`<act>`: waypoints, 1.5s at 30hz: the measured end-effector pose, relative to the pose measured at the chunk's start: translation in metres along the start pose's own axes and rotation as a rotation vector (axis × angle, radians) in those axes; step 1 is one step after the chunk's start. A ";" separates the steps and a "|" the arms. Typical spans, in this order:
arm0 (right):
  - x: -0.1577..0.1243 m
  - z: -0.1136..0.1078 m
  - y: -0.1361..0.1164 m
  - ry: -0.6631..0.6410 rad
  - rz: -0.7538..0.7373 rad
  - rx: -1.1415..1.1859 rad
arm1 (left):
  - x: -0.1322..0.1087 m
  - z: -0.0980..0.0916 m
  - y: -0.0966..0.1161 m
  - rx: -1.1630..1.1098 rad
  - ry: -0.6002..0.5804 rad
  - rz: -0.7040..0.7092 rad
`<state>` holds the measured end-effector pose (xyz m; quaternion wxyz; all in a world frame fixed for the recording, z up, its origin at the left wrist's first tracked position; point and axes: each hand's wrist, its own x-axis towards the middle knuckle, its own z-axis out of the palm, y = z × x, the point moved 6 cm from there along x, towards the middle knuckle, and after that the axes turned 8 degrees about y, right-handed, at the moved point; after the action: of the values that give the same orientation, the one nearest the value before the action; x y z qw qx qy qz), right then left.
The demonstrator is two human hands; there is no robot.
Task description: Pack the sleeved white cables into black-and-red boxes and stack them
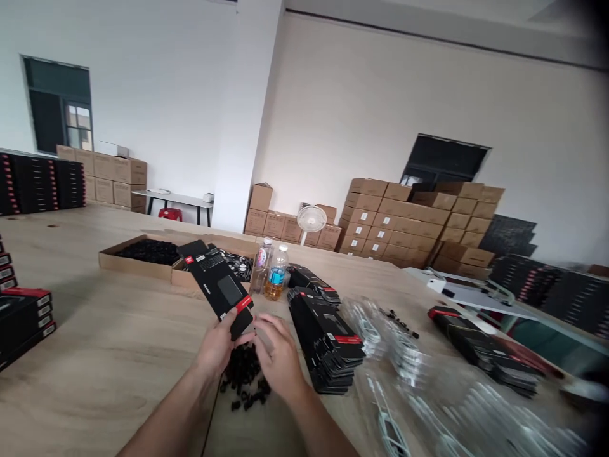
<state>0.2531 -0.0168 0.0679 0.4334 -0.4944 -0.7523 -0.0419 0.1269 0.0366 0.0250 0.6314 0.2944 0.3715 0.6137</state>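
Observation:
Tilted up over the table is a black cardboard box (219, 287) with a red band and a grey window panel; a flap stands open at its far end. My left hand (216, 346) grips its near end, thumb on the front face. At that same end, my right hand (276, 349) has its fingers pinched at the box's edge; what lies between the fingertips is partly hidden. Below both hands lies a loose pile of small black parts (245, 381). Just right of my right hand is a stack of flat black boxes (326, 339).
Two shallow cartons (136, 263) of small black pieces stand behind the hands, beside two plastic bottles (276, 276). Bagged white cables (394, 355) spread over the right side. Finished-looking black boxes (26, 320) are stacked at left. Brown cartons (390, 216) line the wall.

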 end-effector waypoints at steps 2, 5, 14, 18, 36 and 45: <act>-0.008 0.008 0.033 -0.092 0.137 0.010 | 0.010 -0.010 0.000 0.074 0.032 0.004; -0.019 0.013 0.060 -0.227 0.195 0.027 | 0.015 -0.014 -0.005 0.177 0.030 0.007; -0.021 0.012 0.066 -0.293 0.301 -0.127 | 0.011 -0.010 -0.012 0.348 0.000 0.054; -0.025 0.003 0.070 -0.348 0.297 -0.116 | 0.011 -0.015 -0.012 0.382 0.029 0.084; -0.020 -0.002 0.055 -0.191 0.289 -0.122 | -0.003 0.007 -0.020 0.436 -0.217 0.185; -0.013 -0.006 0.033 -0.090 0.254 -0.102 | -0.028 0.028 -0.024 0.600 -0.320 0.288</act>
<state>0.2844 -0.0124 0.0508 0.3753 -0.6084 -0.6993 -0.0025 0.1650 0.0090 0.0236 0.4742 0.6081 0.3863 0.5061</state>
